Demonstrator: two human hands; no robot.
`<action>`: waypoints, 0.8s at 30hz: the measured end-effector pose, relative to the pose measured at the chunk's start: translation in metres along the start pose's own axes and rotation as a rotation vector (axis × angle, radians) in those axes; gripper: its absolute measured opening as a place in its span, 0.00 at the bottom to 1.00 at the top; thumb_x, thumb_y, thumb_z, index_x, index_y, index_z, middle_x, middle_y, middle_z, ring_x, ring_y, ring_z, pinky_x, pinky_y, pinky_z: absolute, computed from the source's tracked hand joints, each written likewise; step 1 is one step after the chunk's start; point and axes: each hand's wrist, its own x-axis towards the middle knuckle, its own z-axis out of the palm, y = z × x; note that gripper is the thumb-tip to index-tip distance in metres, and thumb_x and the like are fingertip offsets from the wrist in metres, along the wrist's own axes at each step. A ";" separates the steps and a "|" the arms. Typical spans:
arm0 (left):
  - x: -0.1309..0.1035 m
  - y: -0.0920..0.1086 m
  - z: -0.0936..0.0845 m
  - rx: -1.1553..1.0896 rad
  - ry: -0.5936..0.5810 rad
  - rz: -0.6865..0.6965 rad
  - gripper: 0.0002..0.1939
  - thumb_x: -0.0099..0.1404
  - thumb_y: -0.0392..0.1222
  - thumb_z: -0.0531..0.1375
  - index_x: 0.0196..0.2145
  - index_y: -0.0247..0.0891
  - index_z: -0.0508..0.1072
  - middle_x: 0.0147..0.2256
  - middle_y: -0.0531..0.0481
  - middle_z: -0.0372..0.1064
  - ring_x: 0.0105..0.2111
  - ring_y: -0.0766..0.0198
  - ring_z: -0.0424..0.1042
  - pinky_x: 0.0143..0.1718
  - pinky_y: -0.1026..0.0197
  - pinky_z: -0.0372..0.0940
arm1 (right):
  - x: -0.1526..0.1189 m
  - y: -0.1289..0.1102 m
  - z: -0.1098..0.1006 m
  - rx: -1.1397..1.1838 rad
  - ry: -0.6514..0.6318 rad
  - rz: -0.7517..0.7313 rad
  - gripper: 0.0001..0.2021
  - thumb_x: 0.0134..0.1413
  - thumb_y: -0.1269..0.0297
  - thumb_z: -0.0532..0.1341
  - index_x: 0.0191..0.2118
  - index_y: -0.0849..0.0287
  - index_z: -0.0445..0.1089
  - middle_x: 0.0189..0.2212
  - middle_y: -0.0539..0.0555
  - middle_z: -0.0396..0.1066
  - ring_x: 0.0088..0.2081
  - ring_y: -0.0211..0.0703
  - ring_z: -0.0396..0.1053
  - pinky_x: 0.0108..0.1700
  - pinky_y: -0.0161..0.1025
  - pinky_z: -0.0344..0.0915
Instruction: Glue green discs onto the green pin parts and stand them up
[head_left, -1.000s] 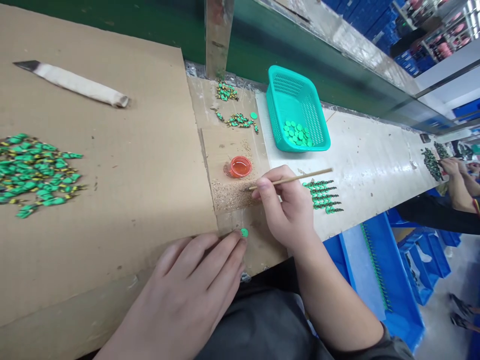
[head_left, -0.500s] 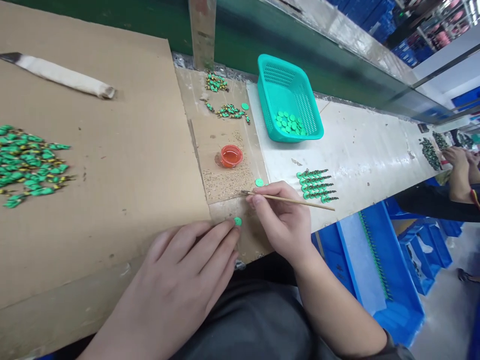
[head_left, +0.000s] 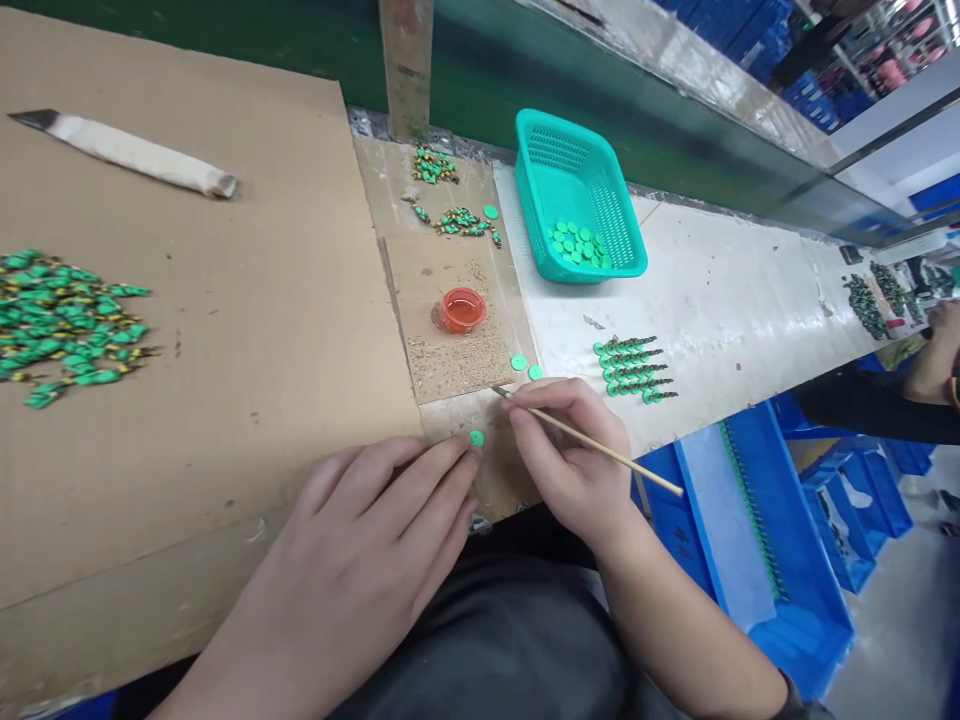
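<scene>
My right hand (head_left: 574,450) is closed in a pinch around a thin wooden stick (head_left: 607,452) with a dark tip. That tip hovers by the near edge of a speckled cardboard piece (head_left: 457,370), though contact is unclear. My left hand (head_left: 375,530) lies on the work surface, fingers together, its fingertips on a small green disc (head_left: 477,438) with tiny holes; the thumb is mostly hidden. Two more green discs, one left (head_left: 518,362) and one right (head_left: 535,372), lie just beyond my right hand. On the cardboard sits a small red cup (head_left: 463,311) of reddish liquid.
A teal basket (head_left: 540,240) holds several green discs. Right of it are rows of discs with dark twisted pieces (head_left: 634,370). Green-and-yellow pieces (head_left: 71,325) and a cloth-wrapped knife (head_left: 135,155) lie left. Blue bins (head_left: 806,600) stand below; another person's arm (head_left: 930,365) is far right.
The stick's tip has moved slightly right and its rear end has swung down. My right hand has shifted a little right, revealing another green disc. My left hand has barely moved.
</scene>
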 end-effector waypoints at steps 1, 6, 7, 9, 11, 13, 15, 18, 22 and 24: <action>0.000 0.000 0.000 -0.001 -0.002 -0.003 0.16 0.87 0.38 0.58 0.60 0.34 0.85 0.59 0.43 0.88 0.54 0.45 0.79 0.53 0.40 0.67 | -0.005 -0.001 0.000 0.025 0.023 0.031 0.09 0.74 0.75 0.71 0.50 0.52 0.80 0.43 0.52 0.87 0.45 0.44 0.89 0.52 0.41 0.85; -0.003 0.002 0.001 0.001 -0.010 -0.009 0.17 0.88 0.37 0.57 0.64 0.33 0.82 0.59 0.44 0.89 0.53 0.44 0.79 0.50 0.39 0.66 | -0.024 -0.008 0.001 0.067 0.008 0.082 0.07 0.76 0.73 0.70 0.49 0.52 0.77 0.41 0.51 0.85 0.40 0.42 0.87 0.44 0.39 0.83; -0.003 0.002 0.001 0.000 -0.008 -0.016 0.17 0.88 0.38 0.58 0.65 0.33 0.82 0.59 0.45 0.89 0.53 0.44 0.79 0.50 0.39 0.67 | -0.024 -0.009 0.001 0.044 0.000 0.079 0.07 0.76 0.73 0.70 0.50 0.52 0.78 0.42 0.52 0.85 0.40 0.42 0.87 0.44 0.39 0.83; -0.005 0.003 0.002 -0.004 -0.002 -0.032 0.16 0.87 0.39 0.60 0.65 0.34 0.81 0.60 0.45 0.88 0.54 0.44 0.80 0.51 0.39 0.68 | -0.023 -0.010 0.001 -0.004 -0.017 0.081 0.07 0.76 0.72 0.71 0.52 0.52 0.79 0.43 0.52 0.86 0.40 0.42 0.87 0.43 0.38 0.83; -0.007 0.004 0.003 -0.004 0.000 -0.042 0.16 0.87 0.39 0.61 0.66 0.36 0.81 0.61 0.46 0.88 0.56 0.45 0.81 0.53 0.39 0.69 | -0.019 -0.010 0.000 -0.020 -0.048 0.085 0.06 0.77 0.71 0.71 0.51 0.52 0.79 0.41 0.52 0.86 0.39 0.42 0.87 0.42 0.39 0.83; -0.010 0.004 0.004 -0.004 -0.005 -0.053 0.16 0.87 0.40 0.61 0.66 0.39 0.82 0.62 0.47 0.88 0.57 0.46 0.81 0.54 0.39 0.71 | -0.016 -0.011 0.000 -0.016 -0.081 0.074 0.05 0.78 0.70 0.71 0.48 0.52 0.78 0.38 0.51 0.85 0.37 0.43 0.86 0.41 0.40 0.83; -0.014 0.005 0.004 -0.010 -0.011 -0.064 0.16 0.87 0.41 0.61 0.65 0.42 0.83 0.63 0.48 0.87 0.57 0.47 0.82 0.55 0.40 0.72 | -0.013 -0.012 0.001 -0.010 -0.112 0.045 0.06 0.79 0.70 0.70 0.46 0.52 0.77 0.37 0.51 0.84 0.36 0.43 0.85 0.41 0.41 0.83; -0.022 0.006 0.006 -0.022 -0.013 -0.082 0.16 0.87 0.44 0.61 0.65 0.46 0.85 0.66 0.51 0.85 0.60 0.48 0.81 0.57 0.40 0.74 | -0.012 -0.014 0.003 -0.029 -0.139 -0.010 0.06 0.80 0.71 0.68 0.46 0.52 0.76 0.36 0.51 0.84 0.37 0.44 0.86 0.42 0.43 0.85; -0.032 0.008 0.009 -0.057 -0.047 -0.122 0.20 0.87 0.47 0.61 0.70 0.52 0.82 0.73 0.54 0.79 0.65 0.48 0.80 0.62 0.40 0.75 | -0.012 -0.015 0.006 -0.071 -0.141 -0.047 0.08 0.80 0.73 0.67 0.44 0.52 0.76 0.34 0.50 0.84 0.36 0.43 0.86 0.40 0.41 0.86; -0.035 0.009 0.010 -0.092 -0.039 -0.158 0.23 0.86 0.47 0.62 0.74 0.52 0.80 0.74 0.52 0.79 0.67 0.48 0.79 0.67 0.40 0.75 | -0.012 -0.015 0.007 -0.074 -0.140 -0.044 0.09 0.80 0.73 0.67 0.43 0.52 0.75 0.33 0.50 0.84 0.35 0.43 0.86 0.40 0.40 0.85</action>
